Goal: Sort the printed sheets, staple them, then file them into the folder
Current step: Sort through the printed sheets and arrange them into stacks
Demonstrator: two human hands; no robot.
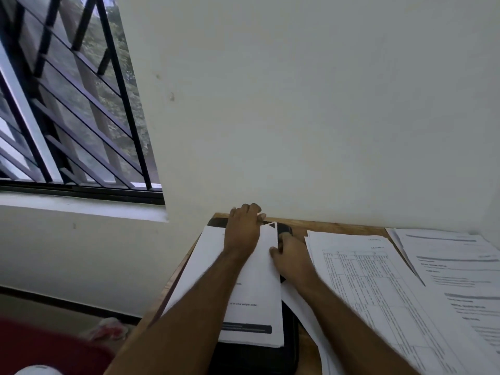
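Left hand presses flat on the white paper stack over a black folder; right hand seemingly pinches its edge.

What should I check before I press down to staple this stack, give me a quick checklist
1. Left hand steadying the stack: ok, it lies flat on top.
2. Right hand at the stack's right edge: ok.
3. Stapler on the corner: cannot tell, only a dark shape shows.
4. Stack edges squared: ok, as far as visible.
5. Table sheets kept apart: ok.
6. Folder under the stack: cannot tell.
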